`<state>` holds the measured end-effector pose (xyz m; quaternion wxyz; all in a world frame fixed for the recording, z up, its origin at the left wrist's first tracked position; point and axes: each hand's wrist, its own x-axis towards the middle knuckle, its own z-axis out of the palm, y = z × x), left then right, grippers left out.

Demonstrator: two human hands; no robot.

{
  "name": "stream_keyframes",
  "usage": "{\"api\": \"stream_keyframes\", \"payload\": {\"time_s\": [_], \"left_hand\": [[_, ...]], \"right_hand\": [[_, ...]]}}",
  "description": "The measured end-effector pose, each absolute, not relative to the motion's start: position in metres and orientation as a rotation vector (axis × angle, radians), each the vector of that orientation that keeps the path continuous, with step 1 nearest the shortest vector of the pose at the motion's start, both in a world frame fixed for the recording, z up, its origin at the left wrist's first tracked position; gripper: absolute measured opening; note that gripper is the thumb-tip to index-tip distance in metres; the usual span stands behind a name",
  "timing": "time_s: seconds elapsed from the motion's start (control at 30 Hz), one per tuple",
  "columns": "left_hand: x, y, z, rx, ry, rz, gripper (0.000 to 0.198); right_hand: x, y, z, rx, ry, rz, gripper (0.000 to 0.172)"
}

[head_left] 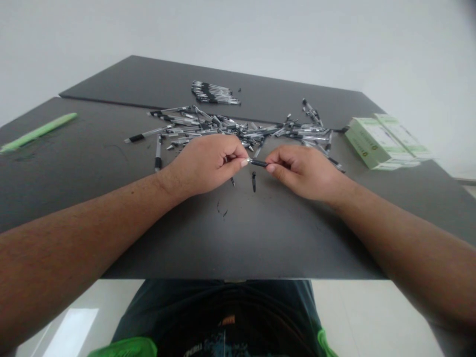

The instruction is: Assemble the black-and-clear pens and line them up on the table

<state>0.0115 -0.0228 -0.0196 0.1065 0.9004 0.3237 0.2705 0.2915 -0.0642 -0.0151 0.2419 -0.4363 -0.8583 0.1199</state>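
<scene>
Between my two hands is a pen (259, 162), held level above the table, its black section showing in the gap. My left hand (210, 161) pinches the left, silvery end between thumb and forefinger. At the right end, the thumb and fingers of my right hand (307, 171) close on the dark part. Most of the pen is hidden by the fingers. Just below, a loose black pen cap (254, 182) lies on the table. A pen tip (233, 182) pokes out under my left hand. Behind both hands spreads a loose pile of clear and black pens (193, 130).
A neater stack of pens (213, 93) lies farther back on the dark table (260, 238). Pale green boxes (379, 144) stand at the right. A long light-green object (40, 131) lies at the left. Small black scraps (222, 210) are near the front.
</scene>
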Motion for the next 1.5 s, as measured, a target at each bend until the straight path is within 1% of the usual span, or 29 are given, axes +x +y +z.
{"api": "stream_keyframes", "payload": {"time_s": [0.1, 0.27, 0.37, 0.5, 0.57, 0.7, 0.73, 0.77, 0.8, 0.83, 1.0, 1.17, 1.33, 1.5], "left_hand": [[0.011, -0.024, -0.018, 2.685, 0.948, 0.8, 0.025], [0.011, -0.023, -0.019, 2.687, 0.921, 0.793, 0.025], [0.011, -0.023, -0.018, 2.687, 0.913, 0.771, 0.026], [0.011, -0.025, -0.016, 2.655, 0.931, 0.774, 0.024], [0.009, -0.025, -0.014, 2.596, 0.968, 0.823, 0.023], [-0.001, -0.014, -0.013, 2.377, 1.144, 1.058, 0.023], [-0.004, -0.009, -0.013, 2.332, 1.183, 1.054, 0.024], [-0.006, -0.004, -0.013, 2.26, 1.238, 1.155, 0.022], [-0.009, 0.002, -0.014, 2.223, 1.255, 1.122, 0.022], [-0.011, 0.007, -0.014, 2.167, 1.299, 1.195, 0.018], [-0.015, 0.02, -0.02, 2.221, 1.36, 1.122, 0.014], [-0.014, 0.021, -0.029, 2.484, 1.298, 0.896, 0.021], [-0.012, 0.025, -0.034, 2.7, 1.293, 0.671, 0.029], [-0.011, 0.029, -0.035, 2.745, 1.393, 0.541, 0.028]], "right_hand": [[0.291, -0.065, -0.014, -1.211, -2.335, 0.371, 0.019], [0.29, -0.065, -0.014, -1.196, -2.342, 0.329, 0.017], [0.291, -0.065, -0.014, -1.209, -2.344, 0.388, 0.02], [0.291, -0.066, -0.014, -1.247, -2.331, 0.4, 0.019], [0.292, -0.065, -0.015, -1.248, -2.311, 0.369, 0.02], [0.3, -0.059, -0.017, -1.311, -2.202, 0.249, 0.026], [0.304, -0.057, -0.018, -1.34, -2.168, 0.215, 0.028], [0.307, -0.054, -0.019, -1.367, -2.137, 0.184, 0.029], [0.31, -0.052, -0.02, -1.391, -2.111, 0.158, 0.031], [0.313, -0.05, -0.021, -1.41, -2.094, 0.14, 0.031], [0.317, -0.047, -0.024, -1.419, -2.073, 0.11, 0.032], [0.313, -0.049, -0.026, -1.417, -2.092, 0.141, 0.033], [0.313, -0.05, -0.025, -1.42, -2.106, 0.164, 0.026], [0.31, -0.051, -0.024, -1.415, -2.142, 0.161, 0.018]]}}
